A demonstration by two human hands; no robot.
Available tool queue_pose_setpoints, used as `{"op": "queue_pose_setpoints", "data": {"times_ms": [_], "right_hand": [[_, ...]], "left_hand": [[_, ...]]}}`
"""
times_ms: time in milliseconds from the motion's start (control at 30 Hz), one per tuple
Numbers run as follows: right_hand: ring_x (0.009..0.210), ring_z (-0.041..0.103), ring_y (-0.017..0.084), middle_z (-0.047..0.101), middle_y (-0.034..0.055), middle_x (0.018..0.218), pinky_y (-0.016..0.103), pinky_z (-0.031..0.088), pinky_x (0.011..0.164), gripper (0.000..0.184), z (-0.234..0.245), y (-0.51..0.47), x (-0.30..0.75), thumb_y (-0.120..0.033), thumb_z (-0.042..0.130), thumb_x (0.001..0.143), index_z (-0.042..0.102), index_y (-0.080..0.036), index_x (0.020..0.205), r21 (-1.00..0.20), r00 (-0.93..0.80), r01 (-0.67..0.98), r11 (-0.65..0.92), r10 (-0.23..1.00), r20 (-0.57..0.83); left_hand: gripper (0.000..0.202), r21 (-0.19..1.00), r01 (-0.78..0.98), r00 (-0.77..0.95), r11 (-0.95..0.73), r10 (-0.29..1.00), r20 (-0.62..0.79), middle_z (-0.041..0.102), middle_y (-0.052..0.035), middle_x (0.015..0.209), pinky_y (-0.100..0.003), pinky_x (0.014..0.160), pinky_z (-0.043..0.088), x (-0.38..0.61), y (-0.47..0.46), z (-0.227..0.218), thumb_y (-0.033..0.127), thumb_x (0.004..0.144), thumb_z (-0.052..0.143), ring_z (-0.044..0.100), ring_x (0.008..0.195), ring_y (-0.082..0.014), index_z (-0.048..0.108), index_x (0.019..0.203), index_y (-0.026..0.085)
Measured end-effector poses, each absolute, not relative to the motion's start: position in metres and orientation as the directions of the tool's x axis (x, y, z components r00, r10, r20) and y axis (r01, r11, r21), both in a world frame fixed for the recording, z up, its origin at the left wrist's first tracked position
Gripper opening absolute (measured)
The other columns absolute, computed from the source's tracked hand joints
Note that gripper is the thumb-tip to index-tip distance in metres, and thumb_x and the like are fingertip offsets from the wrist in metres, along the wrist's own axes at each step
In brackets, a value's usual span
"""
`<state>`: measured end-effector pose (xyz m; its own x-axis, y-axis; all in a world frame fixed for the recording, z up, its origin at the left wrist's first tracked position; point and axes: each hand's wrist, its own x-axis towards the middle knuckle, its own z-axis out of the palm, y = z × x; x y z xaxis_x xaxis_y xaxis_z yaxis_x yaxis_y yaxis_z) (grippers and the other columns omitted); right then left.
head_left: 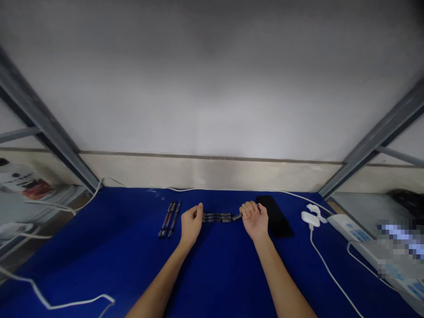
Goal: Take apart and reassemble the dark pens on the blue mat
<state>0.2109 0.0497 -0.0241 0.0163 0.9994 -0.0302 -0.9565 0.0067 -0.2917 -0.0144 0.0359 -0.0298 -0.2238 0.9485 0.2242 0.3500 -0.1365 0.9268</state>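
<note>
Several dark pens lie side by side across the blue tabletop, between my two hands. My left hand is closed at their left ends, its thumb uppermost, and the fingers hide those ends. With curled fingers and the palm turned partly up, my right hand grips another dark pen. That pen slants, its left tip close to the row's right end; whether the two touch I cannot tell. Left of my left hand, more pens rest on the table, pointing away from me.
A black phone lies just beyond my right hand. Farther right are a white earbud case with a cable and a white power strip. Cables run along the wall edge and at left. Grey metal posts flank the blue table.
</note>
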Motion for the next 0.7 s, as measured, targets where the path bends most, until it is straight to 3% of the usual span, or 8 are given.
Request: {"op": "queue_pose_setpoints", "data": {"times_ms": [167,700], "right_hand": [[0.049,0.027,0.01,0.022,-0.0065,0.055,0.025,0.032,0.048,0.037,-0.018,0.044,0.209,-0.027,0.052,0.082,0.019,-0.022,0.065,-0.245,-0.015,-0.969,-0.022,0.999,-0.028],[0.048,0.024,0.011,0.021,-0.0062,0.053,0.026,0.03,0.047,0.036,-0.012,0.038,0.207,-0.027,0.05,0.082,0.021,-0.022,0.062,-0.304,-0.016,-0.952,-0.023,1.0,-0.026]], "left_hand": [[0.051,0.931,0.339,-0.239,-0.133,0.945,0.222,0.029,0.0038,0.051,-0.024,0.051,0.022,-0.014,0.035,-0.028,0.05,0.092,0.044,0.029,0.051,-0.0091,0.036,0.053,0.018],[0.052,0.922,0.363,-0.226,-0.133,0.948,0.225,0.033,0.0033,0.05,-0.025,0.052,0.022,-0.008,0.026,-0.021,0.05,0.092,0.044,0.032,0.051,-0.0096,0.04,0.052,0.017]]}}
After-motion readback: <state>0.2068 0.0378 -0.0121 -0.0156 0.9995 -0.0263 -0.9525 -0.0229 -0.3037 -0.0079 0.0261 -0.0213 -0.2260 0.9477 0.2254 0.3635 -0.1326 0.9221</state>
